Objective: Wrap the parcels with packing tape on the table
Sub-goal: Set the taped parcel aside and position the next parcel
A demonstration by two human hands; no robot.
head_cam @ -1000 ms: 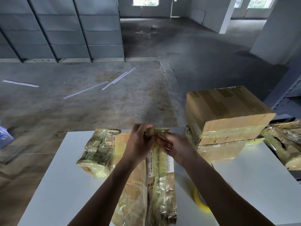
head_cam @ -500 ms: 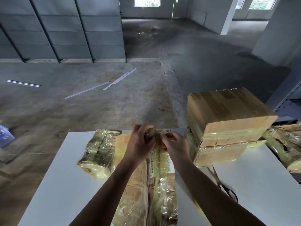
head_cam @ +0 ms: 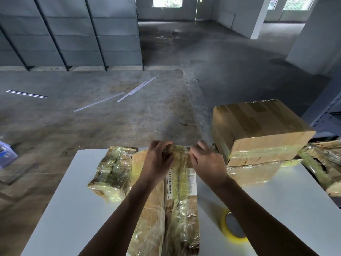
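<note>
The left hand [head_cam: 156, 163] grips the long parcel [head_cam: 181, 215] at its far end, right hand [head_cam: 207, 163] pinching beside.

Two hands show, the left hand [head_cam: 156, 163] and the right hand [head_cam: 206, 164], with one tape roll [head_cam: 225, 228] at lower right. There are one table [head_cam: 55, 209], one box [head_cam: 258, 126] and four parcels: left parcel [head_cam: 112, 170], centre parcel [head_cam: 181, 209], lower parcel [head_cam: 252, 174] under the box, and right parcel [head_cam: 323, 163] at the frame's edge. At least three strips [head_cam: 99, 104] lie at upper left.
</note>
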